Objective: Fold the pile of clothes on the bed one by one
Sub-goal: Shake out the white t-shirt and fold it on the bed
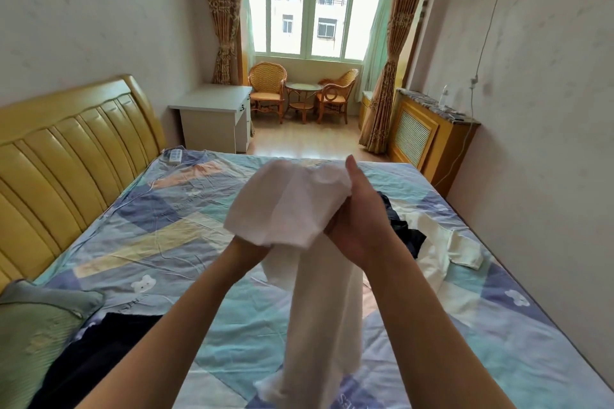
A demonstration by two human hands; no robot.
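I hold a white garment (285,206) up above the bed (159,242); its lower part hangs down between my forearms. My right hand (362,219) grips the cloth's top right part, thumb pointing up. My left hand (247,251) is almost wholly covered by the draped cloth, only the wrist showing. On the bed to the right lie a cream garment (445,252) and a dark navy garment (403,232), bunched together. A dark folded garment (89,352) lies at the near left.
A green pillow (33,335) lies at the near left by the yellow headboard (66,149). A white remote (175,156) sits at the bed's far corner. Beyond are a white desk (212,116), wicker chairs (267,90) and a radiator cover (422,133).
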